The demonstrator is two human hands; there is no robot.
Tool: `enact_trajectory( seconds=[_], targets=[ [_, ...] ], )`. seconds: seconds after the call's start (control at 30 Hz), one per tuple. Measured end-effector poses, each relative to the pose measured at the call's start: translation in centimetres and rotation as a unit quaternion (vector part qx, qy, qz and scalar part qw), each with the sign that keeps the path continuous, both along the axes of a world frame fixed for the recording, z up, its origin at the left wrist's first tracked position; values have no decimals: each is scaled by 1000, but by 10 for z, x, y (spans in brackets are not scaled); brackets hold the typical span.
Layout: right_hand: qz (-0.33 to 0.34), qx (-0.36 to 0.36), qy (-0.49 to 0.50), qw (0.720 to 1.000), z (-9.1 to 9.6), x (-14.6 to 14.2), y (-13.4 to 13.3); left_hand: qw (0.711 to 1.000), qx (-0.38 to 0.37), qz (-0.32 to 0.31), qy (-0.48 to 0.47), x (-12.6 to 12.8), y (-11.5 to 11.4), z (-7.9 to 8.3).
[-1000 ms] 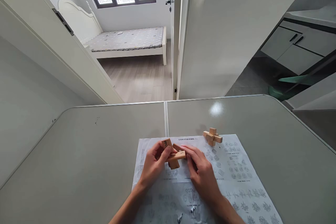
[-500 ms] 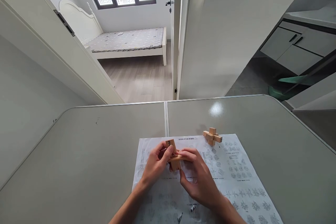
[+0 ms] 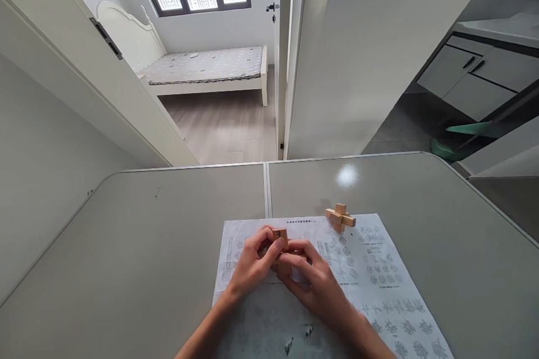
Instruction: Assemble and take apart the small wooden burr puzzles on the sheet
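Note:
Between my two hands, above the printed sheet, is a set of wooden puzzle pieces (image 3: 280,234) fitted together, with a dark mark on the upper one. My left hand (image 3: 252,263) is closed on the upper piece, its thumb pressed on the near face. From the other side my right hand (image 3: 315,280) grips the pieces, its fingers over the middle and its thumb near the lower block. The fingers hide most of how the pieces join. Beyond my right hand, an assembled wooden burr puzzle (image 3: 340,217) stands at the sheet's far edge.
The paper sheet (image 3: 408,291) with printed puzzle diagrams lies on a grey table (image 3: 126,258) with a metal-edged seam (image 3: 266,190). Small dark marks or scraps (image 3: 288,346) show on the sheet's near part. Past the table are a doorway and a bed (image 3: 210,64).
The marked piece has tipped and turned, so its end now faces me more. My right hand's fingers have moved left and closed further over the pieces, its thumb coming in closer.

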State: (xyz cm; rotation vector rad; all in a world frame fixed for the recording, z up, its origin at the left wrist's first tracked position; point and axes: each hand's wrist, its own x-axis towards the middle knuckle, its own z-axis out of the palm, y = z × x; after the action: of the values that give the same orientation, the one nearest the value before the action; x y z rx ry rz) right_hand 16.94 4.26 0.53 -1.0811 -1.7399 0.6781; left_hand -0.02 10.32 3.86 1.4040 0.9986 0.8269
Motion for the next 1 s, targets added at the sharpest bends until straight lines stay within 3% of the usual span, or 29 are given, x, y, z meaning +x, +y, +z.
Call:
enact_trajectory(
  seconds=[0.33,1.0],
  targets=[
    [-9,39,-16,999,-2,0,1,1000,-29,-8,-9,-3,0,-2],
    [64,-77,133,986,-4,5,0,999,-28,-16,-5,-4,-1,-4]
  ],
)
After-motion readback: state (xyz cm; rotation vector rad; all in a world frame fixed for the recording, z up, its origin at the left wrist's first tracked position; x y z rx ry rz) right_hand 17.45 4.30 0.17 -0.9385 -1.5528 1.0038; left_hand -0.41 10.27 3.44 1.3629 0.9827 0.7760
